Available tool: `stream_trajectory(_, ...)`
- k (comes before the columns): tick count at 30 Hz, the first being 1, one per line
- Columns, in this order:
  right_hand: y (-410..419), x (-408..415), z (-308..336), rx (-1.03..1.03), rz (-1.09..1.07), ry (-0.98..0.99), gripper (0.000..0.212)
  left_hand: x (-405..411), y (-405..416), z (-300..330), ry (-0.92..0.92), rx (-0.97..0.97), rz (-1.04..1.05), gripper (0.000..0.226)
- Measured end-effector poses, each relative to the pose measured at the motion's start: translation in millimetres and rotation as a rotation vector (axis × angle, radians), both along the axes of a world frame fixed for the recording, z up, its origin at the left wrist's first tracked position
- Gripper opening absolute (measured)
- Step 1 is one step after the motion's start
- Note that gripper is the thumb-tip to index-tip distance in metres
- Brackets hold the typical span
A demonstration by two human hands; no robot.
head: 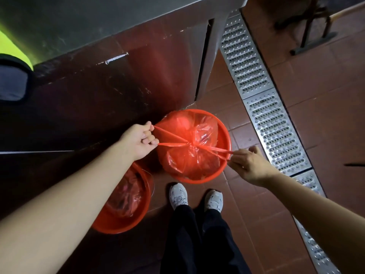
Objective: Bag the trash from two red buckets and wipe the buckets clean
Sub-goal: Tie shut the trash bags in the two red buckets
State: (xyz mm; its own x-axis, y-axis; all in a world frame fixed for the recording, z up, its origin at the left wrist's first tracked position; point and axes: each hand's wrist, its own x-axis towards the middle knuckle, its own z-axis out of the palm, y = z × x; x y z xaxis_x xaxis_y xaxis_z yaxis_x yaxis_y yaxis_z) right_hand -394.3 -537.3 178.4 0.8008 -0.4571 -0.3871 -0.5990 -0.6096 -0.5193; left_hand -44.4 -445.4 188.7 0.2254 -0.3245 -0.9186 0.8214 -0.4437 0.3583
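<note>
Two red buckets stand on the tiled floor. The far bucket (224, 133) holds a full red plastic bag (189, 159), its handles crossed at a knot in the middle. My left hand (141, 141) is shut on the bag's left handle loops, stretched taut. My right hand (247, 162) pinches the right handle strands and pulls them the other way. The near bucket (120, 224) sits by my left forearm, which partly hides it, with a crumpled red bag (126, 196) inside.
A steel counter (98, 80) rises directly left of the buckets. A perforated metal drain grate (262, 107) runs diagonally on the right. My white shoes (178, 195) stand just behind the far bucket. Furniture legs (308, 34) stand at the upper right.
</note>
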Motion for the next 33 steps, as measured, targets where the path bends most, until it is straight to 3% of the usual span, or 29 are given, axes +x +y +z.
stream_trajectory(2, -0.6, 10.0, -0.8, 0.093, -0.134, 0.036, 0.027, -2.7, -1.7, 0.0, -0.010, -0.050, -0.063, 0.027)
stream_trajectory(4, -7.0, 23.2, 8.2, 0.432, -0.512, 0.003, 0.038, -5.6, -1.9, 5.0, 0.049, -0.119, -0.204, 0.022)
stream_trajectory(6, -13.2, 37.7, 20.2, 0.772, -0.810, -0.210, 0.039, -10.1, -0.7, 14.5, 0.147, -0.190, -0.367, 0.015)
stream_trajectory(10, -15.9, 77.4, 41.5, 1.223, -0.882, -0.479, 0.028, -27.5, -4.9, 32.8, 0.257, -0.284, -0.573, 0.022)
stream_trajectory(14, -12.9, 98.7, 44.1, 1.058, -0.585, -0.303, 0.039, -42.8, -14.8, 44.2, 0.174, -0.286, -0.610, 0.030)
stream_trajectory(17, -16.5, 105.0, 48.4, 1.018, -0.452, -0.210, 0.047, -43.6, -18.5, 47.0, 0.179, -0.318, -0.648, 0.022)
stream_trajectory(23, -17.0, 115.6, 49.9, 1.113, -0.407, -0.199, 0.067, -42.8, -18.8, 48.2, 0.344, -0.372, -0.628, 0.015)
stream_trajectory(25, -16.1, 118.4, 49.4, 1.072, -0.412, -0.215, 0.066, -42.0, -18.3, 46.7, 0.379, -0.396, -0.628, 0.014)
stream_trajectory(27, -16.7, 120.1, 47.4, 0.929, -0.399, -0.202, 0.053, -39.7, -17.6, 44.8, 0.365, -0.399, -0.657, 0.014)
stream_trajectory(30, -17.5, 116.5, 40.6, 0.665, -0.320, -0.146, 0.018, -35.2, -15.7, 37.9, 0.161, -0.363, -0.762, 0.024)
stream_trajectory(33, -21.5, 94.7, 34.0, 0.639, -0.340, -0.027, 0.018, -17.2, -12.2, 30.8, -0.277, -0.210, -0.853, 0.027)
